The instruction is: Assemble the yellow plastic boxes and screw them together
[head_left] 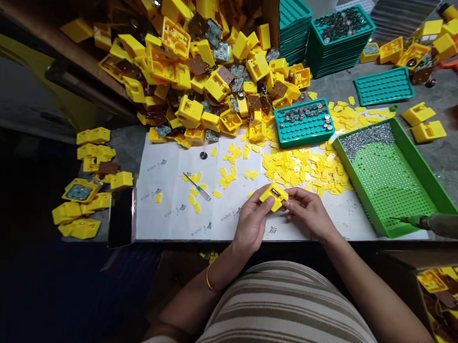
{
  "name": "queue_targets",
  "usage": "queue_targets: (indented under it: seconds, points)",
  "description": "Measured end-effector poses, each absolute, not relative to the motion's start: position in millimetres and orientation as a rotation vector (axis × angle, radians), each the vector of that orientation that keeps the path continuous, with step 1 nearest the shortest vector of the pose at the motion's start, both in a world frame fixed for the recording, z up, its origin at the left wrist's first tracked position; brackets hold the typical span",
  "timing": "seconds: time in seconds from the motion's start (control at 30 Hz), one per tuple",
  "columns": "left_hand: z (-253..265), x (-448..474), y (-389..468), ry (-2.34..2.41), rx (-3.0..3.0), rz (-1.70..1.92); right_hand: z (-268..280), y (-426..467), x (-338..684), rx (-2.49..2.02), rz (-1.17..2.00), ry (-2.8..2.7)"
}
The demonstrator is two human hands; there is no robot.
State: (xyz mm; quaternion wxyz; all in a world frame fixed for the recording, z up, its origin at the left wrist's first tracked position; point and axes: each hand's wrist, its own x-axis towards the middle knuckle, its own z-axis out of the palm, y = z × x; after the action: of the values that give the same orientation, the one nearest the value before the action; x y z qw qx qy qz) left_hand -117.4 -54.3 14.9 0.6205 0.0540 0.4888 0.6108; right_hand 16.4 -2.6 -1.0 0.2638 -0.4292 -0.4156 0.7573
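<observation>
Yellow casing (pixel 278 202) in hands (pixel 249 221) seemingly holds metal parts (pixel 275 192).

white paper (pixel 172 189) moderately bright | lower-left corner near-black | upper left dim | wide-angle stretch toward edges

The left hand (pixel 248 223) partly hides the yellow case (pixel 277 200), its slot contents (pixel 275 192) unreadably small.

This was a workshop: its bench (pixel 443 161) bore heaped yellow cases (pixel 189 111), teal trays (pixel 303 139) of round metal parts (pixel 301 114), a screwdriver (pixel 203 192), and a green tray (pixel 405 170) with what looked like screws (pixel 369 139), a larger driver (pixel 439 225) jutting over it.
</observation>
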Motion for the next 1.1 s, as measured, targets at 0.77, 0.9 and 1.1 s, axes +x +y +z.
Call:
queue_targets:
  seconds: [0.77,0.9,1.1]
  points:
    - [20.9,-147.4,-75.3,1.203,0.082,1.06,4.1,25.6,35.3,-1.242,0.749,-2.717]
    - [20.8,-142.9,-70.7,1.16,0.055,1.111,5.8,24.6,40.7,-1.238,0.897,-2.541]
    - [16.0,-130.8,-65.5,1.086,0.065,1.145,15.2,8.6,37.7,-1.162,1.678,-1.689]
